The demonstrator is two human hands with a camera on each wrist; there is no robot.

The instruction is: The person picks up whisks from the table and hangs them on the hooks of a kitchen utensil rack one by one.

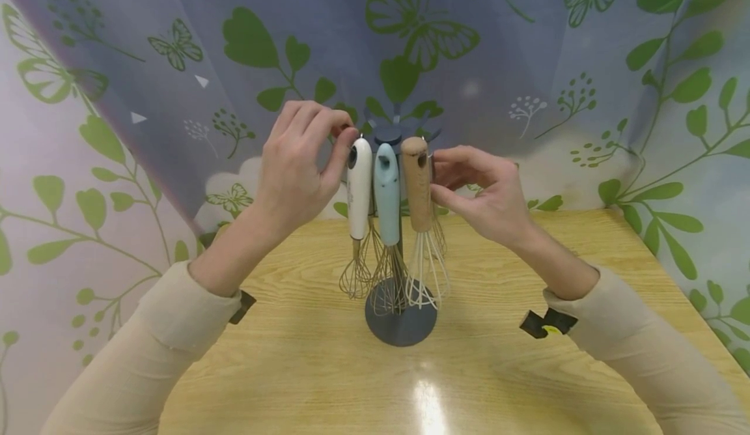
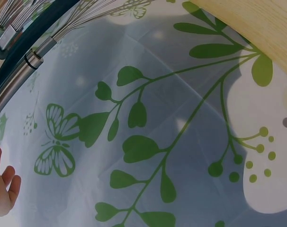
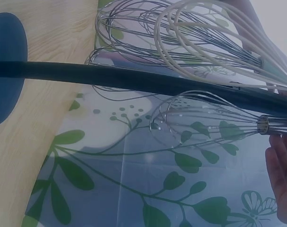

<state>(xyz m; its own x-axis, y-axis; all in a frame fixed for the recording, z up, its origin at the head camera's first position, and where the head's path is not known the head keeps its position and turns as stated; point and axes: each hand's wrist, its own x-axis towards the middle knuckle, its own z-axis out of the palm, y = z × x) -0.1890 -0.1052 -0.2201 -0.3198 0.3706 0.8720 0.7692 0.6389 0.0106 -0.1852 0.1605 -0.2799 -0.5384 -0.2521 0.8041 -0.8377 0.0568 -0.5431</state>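
Note:
Several whisks hang around a dark stand [image 1: 402, 321]. On its near side, left to right, are a white-handled whisk [image 1: 360, 200], a pale blue-handled whisk [image 1: 387, 204] and a wooden-handled whisk [image 1: 418, 200] with cream wires. My left hand [image 1: 299, 158] has thumb and forefinger together beside the white handle's top; what lies between the fingertips is hidden. My right hand [image 1: 483, 187] pinches a steel-handled whisk beside the wooden handle, partly hidden by it. In the right wrist view, fingers [image 3: 281, 168] touch the neck of the steel whisk [image 3: 264, 125].
The stand's round base rests on a pale wooden table [image 1: 305, 357]. Its dark pole [image 3: 110, 78] rises among the wires, and hooks spread at the top. A patterned curtain [image 1: 328, 25] hangs close behind the stand and along both sides.

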